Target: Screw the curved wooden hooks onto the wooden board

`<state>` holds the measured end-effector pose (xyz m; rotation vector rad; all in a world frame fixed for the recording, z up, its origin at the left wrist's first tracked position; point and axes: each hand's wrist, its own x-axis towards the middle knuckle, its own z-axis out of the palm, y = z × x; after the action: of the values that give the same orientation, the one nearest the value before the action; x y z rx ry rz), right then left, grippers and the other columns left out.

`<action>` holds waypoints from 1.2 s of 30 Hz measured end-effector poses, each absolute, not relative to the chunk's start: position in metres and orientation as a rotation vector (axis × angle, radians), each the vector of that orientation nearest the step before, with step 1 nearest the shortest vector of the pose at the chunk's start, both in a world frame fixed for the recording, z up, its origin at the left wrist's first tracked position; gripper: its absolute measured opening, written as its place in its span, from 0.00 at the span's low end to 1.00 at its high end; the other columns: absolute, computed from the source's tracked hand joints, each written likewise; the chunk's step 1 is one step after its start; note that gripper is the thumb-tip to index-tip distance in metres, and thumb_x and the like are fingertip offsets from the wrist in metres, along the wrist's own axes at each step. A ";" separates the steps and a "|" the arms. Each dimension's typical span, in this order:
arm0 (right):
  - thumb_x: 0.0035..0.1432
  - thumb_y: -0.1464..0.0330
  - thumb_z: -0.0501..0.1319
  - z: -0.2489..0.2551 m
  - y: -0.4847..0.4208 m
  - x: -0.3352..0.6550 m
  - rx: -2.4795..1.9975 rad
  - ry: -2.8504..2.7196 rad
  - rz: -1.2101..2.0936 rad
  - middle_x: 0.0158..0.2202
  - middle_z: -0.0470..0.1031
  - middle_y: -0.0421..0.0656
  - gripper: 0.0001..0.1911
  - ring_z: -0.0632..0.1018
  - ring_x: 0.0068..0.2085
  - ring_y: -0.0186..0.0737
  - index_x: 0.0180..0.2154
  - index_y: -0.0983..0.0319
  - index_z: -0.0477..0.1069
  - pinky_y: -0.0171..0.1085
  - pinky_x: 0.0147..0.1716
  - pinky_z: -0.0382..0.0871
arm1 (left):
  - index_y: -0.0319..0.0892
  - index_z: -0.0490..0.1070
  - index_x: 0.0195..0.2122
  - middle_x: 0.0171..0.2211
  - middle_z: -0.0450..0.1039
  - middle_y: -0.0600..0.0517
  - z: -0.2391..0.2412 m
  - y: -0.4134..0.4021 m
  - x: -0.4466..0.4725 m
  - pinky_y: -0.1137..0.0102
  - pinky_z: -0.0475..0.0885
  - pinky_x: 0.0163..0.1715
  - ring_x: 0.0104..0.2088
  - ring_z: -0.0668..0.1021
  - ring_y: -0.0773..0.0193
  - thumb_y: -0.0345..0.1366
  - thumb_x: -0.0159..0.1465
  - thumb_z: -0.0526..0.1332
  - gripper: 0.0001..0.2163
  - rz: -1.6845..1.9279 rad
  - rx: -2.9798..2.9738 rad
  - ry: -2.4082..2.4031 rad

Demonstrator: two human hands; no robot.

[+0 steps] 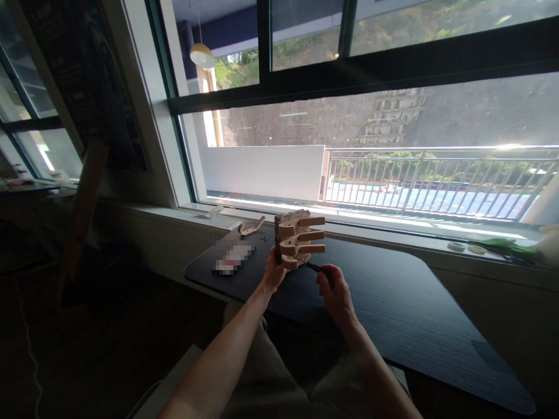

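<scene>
My left hand (273,274) is closed around the lower left side of a rough wooden board (286,217), holding it tilted up over the table. Several curved wooden hooks (301,238) stick out from the board toward the right. In my right hand (337,290) is a dark-handled screwdriver (321,269), its shaft pointing left at the lowest hook. Whether the tip sits in a screw is too small to tell. A loose curved wooden hook (250,228) lies on the table behind my left hand, with a few small screws (264,237) beside it.
The dark table (375,291) stretches right beneath a wide window. A blurred-out flat object (233,258) lies near its left end. On the sill at right are small round items (476,249) and green leafy stuff (502,245). A wooden plank (82,215) leans at far left.
</scene>
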<state>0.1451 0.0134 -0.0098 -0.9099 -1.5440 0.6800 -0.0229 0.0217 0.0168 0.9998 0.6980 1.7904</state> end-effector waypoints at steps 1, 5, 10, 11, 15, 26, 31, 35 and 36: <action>0.55 0.59 0.54 -0.009 0.013 0.145 -0.919 -1.555 0.684 0.26 0.71 0.40 0.17 0.70 0.24 0.34 0.43 0.62 0.64 0.35 0.25 0.66 | 0.44 0.68 0.46 0.42 0.75 0.49 0.017 0.022 -0.023 0.55 0.68 0.48 0.47 0.74 0.52 0.27 0.45 0.68 0.25 1.790 1.001 0.694; 0.57 0.59 0.52 -0.008 0.012 0.147 -0.968 -1.604 0.700 0.27 0.71 0.40 0.17 0.71 0.26 0.35 0.45 0.62 0.63 0.36 0.27 0.67 | 0.44 0.69 0.45 0.42 0.75 0.49 0.017 0.021 -0.023 0.53 0.67 0.49 0.48 0.74 0.51 0.27 0.44 0.69 0.25 1.792 0.992 0.678; 0.56 0.59 0.53 -0.007 0.014 0.149 -0.981 -1.615 0.513 0.32 0.72 0.42 0.17 0.72 0.31 0.36 0.44 0.61 0.69 0.37 0.33 0.67 | 0.43 0.69 0.45 0.42 0.75 0.48 0.017 0.022 -0.024 0.51 0.66 0.50 0.48 0.73 0.50 0.26 0.44 0.69 0.25 1.795 1.000 0.676; 0.56 0.60 0.53 -0.007 0.015 0.149 -0.981 -1.623 0.461 0.33 0.72 0.43 0.17 0.72 0.32 0.36 0.44 0.61 0.70 0.37 0.34 0.67 | 0.43 0.69 0.45 0.42 0.75 0.48 0.016 0.022 -0.024 0.51 0.66 0.49 0.48 0.73 0.50 0.26 0.44 0.69 0.25 1.792 1.002 0.682; 0.58 0.62 0.51 -0.006 0.014 0.149 -0.938 -1.665 0.382 0.36 0.71 0.44 0.18 0.71 0.34 0.36 0.46 0.60 0.69 0.37 0.36 0.66 | 0.44 0.68 0.45 0.42 0.75 0.49 0.015 0.023 -0.024 0.51 0.67 0.48 0.48 0.73 0.50 0.26 0.43 0.69 0.26 1.788 1.011 0.695; 0.57 0.61 0.53 -0.006 0.014 0.149 -0.948 -1.593 0.528 0.35 0.73 0.43 0.15 0.73 0.34 0.37 0.42 0.61 0.69 0.37 0.36 0.67 | 0.44 0.68 0.45 0.42 0.74 0.49 0.015 0.023 -0.023 0.53 0.67 0.49 0.48 0.73 0.52 0.25 0.43 0.69 0.27 1.806 1.003 0.685; 0.58 0.62 0.52 -0.005 0.014 0.149 -0.891 -1.614 0.498 0.39 0.74 0.46 0.16 0.73 0.39 0.40 0.43 0.61 0.70 0.40 0.40 0.67 | 0.45 0.68 0.45 0.42 0.75 0.49 0.015 0.023 -0.024 0.52 0.67 0.49 0.48 0.73 0.52 0.26 0.43 0.69 0.26 1.792 1.012 0.672; 0.59 0.64 0.51 -0.003 0.011 0.148 -0.876 -1.667 0.461 0.42 0.72 0.46 0.16 0.72 0.41 0.40 0.45 0.61 0.68 0.40 0.42 0.66 | 0.43 0.68 0.46 0.42 0.75 0.48 0.017 0.022 -0.023 0.52 0.67 0.49 0.47 0.74 0.51 0.27 0.44 0.69 0.26 1.806 1.015 0.672; 0.59 0.64 0.51 -0.003 0.010 0.148 -0.903 -1.662 0.464 0.40 0.72 0.45 0.16 0.72 0.39 0.39 0.46 0.61 0.67 0.39 0.40 0.66 | 0.43 0.68 0.46 0.42 0.75 0.48 0.017 0.021 -0.022 0.52 0.67 0.49 0.47 0.74 0.51 0.28 0.44 0.69 0.26 1.807 1.021 0.674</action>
<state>0.1482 0.0101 -0.0031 -0.9033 -1.6621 0.4645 -0.0220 0.0210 0.0174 1.0211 0.6736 1.8075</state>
